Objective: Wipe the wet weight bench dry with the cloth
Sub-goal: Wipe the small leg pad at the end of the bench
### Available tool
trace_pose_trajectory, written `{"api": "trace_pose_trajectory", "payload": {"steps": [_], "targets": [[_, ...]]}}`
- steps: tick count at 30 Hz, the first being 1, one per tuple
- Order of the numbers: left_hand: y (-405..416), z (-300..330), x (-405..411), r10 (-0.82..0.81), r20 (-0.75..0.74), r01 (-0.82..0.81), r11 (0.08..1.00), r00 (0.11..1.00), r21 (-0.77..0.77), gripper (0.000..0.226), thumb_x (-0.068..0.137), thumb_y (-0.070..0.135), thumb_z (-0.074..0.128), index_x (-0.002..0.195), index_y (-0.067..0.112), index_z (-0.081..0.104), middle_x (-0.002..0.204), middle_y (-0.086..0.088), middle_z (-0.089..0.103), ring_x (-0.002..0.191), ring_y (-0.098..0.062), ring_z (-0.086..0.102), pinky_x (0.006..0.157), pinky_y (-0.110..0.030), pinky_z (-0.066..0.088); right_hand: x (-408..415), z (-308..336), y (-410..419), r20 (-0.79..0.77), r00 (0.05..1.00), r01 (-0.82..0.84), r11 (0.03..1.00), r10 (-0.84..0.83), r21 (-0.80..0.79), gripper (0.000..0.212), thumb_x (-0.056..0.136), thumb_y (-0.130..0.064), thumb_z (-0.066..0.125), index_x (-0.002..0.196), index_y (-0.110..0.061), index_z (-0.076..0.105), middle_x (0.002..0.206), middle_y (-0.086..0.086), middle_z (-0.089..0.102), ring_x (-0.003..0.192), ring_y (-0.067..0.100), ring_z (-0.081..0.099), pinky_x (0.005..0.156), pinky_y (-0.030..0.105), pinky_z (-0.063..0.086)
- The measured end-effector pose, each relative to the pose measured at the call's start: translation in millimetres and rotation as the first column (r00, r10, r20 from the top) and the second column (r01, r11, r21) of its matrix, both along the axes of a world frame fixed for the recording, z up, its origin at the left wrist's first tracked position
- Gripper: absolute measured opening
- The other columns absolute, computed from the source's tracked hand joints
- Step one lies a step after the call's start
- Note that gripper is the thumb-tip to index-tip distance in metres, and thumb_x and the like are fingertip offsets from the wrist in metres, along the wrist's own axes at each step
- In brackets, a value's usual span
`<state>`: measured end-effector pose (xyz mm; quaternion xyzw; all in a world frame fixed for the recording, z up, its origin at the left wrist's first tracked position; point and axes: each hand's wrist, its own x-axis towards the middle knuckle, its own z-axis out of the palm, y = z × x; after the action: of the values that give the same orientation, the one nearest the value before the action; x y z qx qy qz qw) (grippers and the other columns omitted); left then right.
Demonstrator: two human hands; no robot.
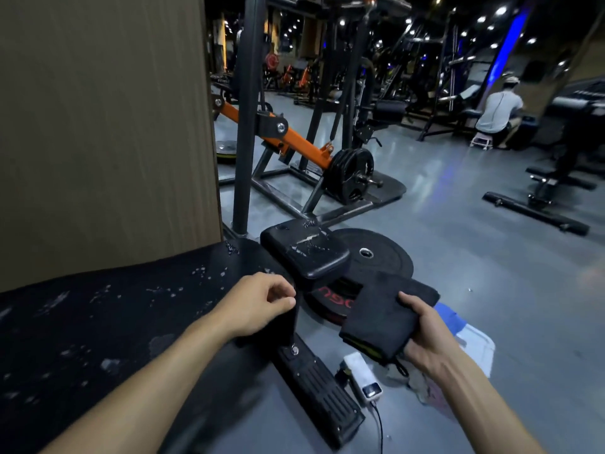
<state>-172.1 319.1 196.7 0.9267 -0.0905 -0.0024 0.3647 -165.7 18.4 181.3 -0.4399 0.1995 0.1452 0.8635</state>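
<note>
Fingers of the right hand curl over a folded black cloth, thumb underneath, gripping it out over the floor, off to the right of the bench & not touching it. Cloth has a yellow-green edge strip at its lower end w/ a small black loop hanging down.

Left hand hangs over the right edge of the weight bench, fingers loosely curled, thumb near index tip, holding nothing.

Bench pad is black, runs from bottom left up to a wood-look wall panel; water drops & streaks scattered across its top. Smaller black seat pad just beyond the left hand, also wet w/ puddled water.

Under & behind the seat pad: black weight plates flat on the grey floor, one w/ red lettering. Near the bench foot a white power bank w/ cable. Farther back, an orange-armed machine loaded w/ plates. Far right, a person in a grey shirt sits facing away.
</note>
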Motion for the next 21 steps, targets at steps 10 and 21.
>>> {"api": "trace_pose_trajectory", "payload": {"steps": [10,21], "targets": [[13.0,-36.8,4.4,-0.122,0.166,0.059,0.938,0.979,0.342,0.035,0.097,0.042,0.054,0.130,0.033,0.058,0.135,0.021,0.056,0.123,-0.009,0.052,0.104,-0.033,0.041,53.1,-29.2,25.9,-0.010,0.997,0.070,0.922,-0.080,-0.380,0.047,0.089,-0.048,0.067,0.119,-0.012,0.068,0.109,0.010,0.076,0.104,0.030,0.071,0.093,0.044,0.055],[14.5,-39.1,72.0,-0.150,0.207,0.087,0.955,0.967,0.284,0.038,0.092,0.054,0.048,0.123,0.037,0.061,0.132,0.025,0.058,0.121,-0.004,0.052,0.103,-0.031,0.041,194.0,-32.9,38.1,0.233,0.972,0.160,0.664,0.022,-0.731,0.034,0.082,-0.049,0.066,0.100,-0.020,0.071,0.102,0.000,0.076,0.096,0.024,0.072,0.096,0.050,0.055]]}}
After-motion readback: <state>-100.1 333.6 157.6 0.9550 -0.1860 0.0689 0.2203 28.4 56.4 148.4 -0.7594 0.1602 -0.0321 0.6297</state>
